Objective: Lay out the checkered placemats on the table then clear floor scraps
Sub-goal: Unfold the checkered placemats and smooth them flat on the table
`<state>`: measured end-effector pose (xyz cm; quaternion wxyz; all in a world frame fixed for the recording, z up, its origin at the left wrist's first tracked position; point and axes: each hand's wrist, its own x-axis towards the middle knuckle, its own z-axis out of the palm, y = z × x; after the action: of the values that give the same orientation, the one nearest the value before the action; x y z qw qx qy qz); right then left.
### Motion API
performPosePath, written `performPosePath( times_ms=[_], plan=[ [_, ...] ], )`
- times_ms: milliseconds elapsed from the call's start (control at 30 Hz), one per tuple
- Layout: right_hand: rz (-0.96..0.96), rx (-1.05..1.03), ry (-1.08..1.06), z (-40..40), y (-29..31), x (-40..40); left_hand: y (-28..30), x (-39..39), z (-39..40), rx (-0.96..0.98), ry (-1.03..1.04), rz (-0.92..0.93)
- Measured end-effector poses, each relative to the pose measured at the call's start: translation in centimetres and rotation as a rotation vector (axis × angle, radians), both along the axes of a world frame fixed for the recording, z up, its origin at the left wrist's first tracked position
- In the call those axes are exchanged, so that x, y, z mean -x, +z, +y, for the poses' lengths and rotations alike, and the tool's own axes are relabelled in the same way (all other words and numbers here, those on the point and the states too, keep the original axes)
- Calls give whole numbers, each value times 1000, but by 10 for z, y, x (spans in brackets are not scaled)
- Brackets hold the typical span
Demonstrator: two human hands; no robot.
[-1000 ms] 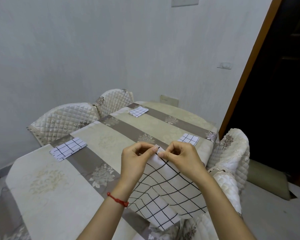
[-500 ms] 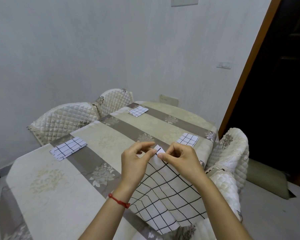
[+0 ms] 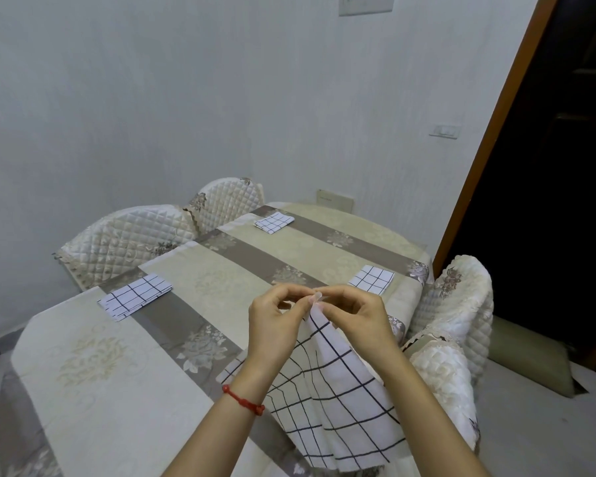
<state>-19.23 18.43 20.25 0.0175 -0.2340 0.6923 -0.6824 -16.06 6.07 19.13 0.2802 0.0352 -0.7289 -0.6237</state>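
A white checkered placemat (image 3: 338,401) hangs from both my hands above the near right part of the table (image 3: 93,380). My left hand (image 3: 276,325) and my right hand (image 3: 355,315) pinch its top corner together, fingertips almost touching. The cloth drapes down over the table edge. Three folded checkered placemats lie on the beige and brown tablecloth: one at the left (image 3: 135,296), one at the far end (image 3: 274,222), one at the right (image 3: 371,278).
Quilted cream chairs stand at the far left (image 3: 124,242) and far middle (image 3: 227,201), and two more at the right (image 3: 458,304). A dark doorway (image 3: 547,166) opens at the right. A green cushion (image 3: 530,356) lies on the floor by it.
Both hands lifted the placemat's corner a little higher and drew closer together. The cloth hangs more bunched and narrower than before.
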Motion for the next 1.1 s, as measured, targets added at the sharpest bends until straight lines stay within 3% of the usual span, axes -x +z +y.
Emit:
performPosePath(
  times_ms=[200, 500, 767, 1100],
  plan=[
    [37, 64, -195, -7, -9, -3, -2, 1, 5, -25, 35, 25],
    [110, -21, -316, -5, -19, 4, -8, 8, -3, -54, 131, 19],
    [90, 198, -449, 35, -16, 29, -17, 24, -38, -119, 234, 43],
    [174, 169, -537, 89, -7, 87, -15, 6, -52, -41, 566, 51]
  ],
)
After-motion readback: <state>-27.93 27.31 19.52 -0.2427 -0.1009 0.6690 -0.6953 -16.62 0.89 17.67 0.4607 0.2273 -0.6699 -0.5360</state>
